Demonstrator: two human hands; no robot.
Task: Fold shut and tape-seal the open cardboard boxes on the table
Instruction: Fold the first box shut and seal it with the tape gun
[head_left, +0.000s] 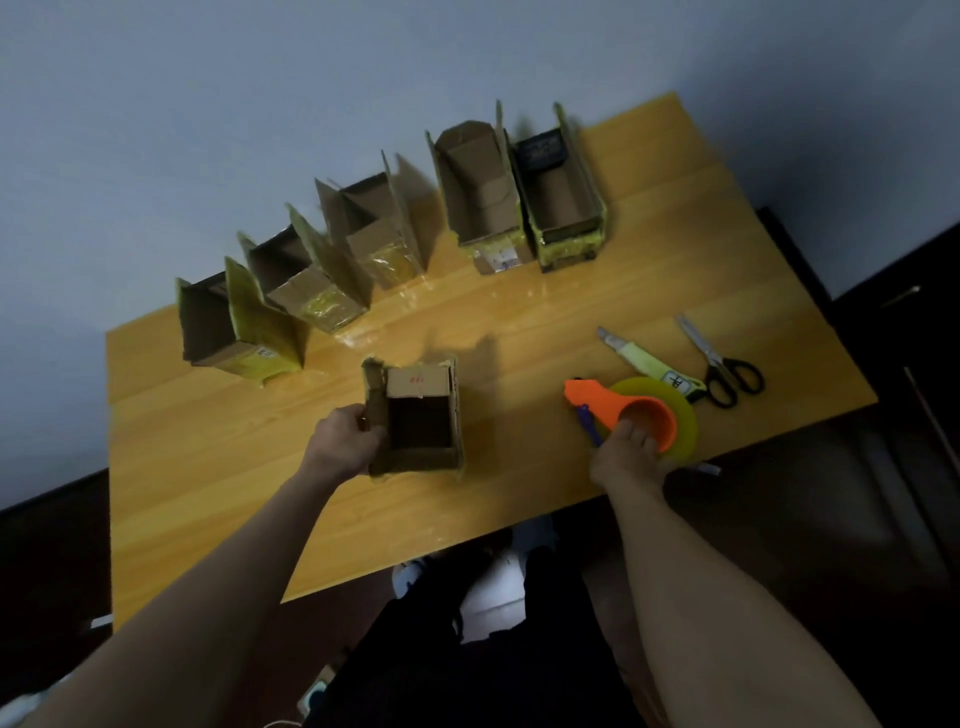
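A small open cardboard box (421, 415) stands in front of me on the wooden table (208, 441), its far flap folded partly inward. My left hand (345, 439) grips the box's left flap. To the right lies an orange tape dispenser (631, 410) with a yellowish tape roll (680, 426); my right hand (626, 457) holds it by its handle, fingers reaching into the orange core. Several more open boxes stand in a row along the far edge, from the left box (234, 327) to the right box (566, 202).
A utility knife (644, 358) and black-handled scissors (722, 369) lie right of the dispenser. The table's front edge runs close to my body; dark furniture stands to the right. My legs and the floor show below the table.
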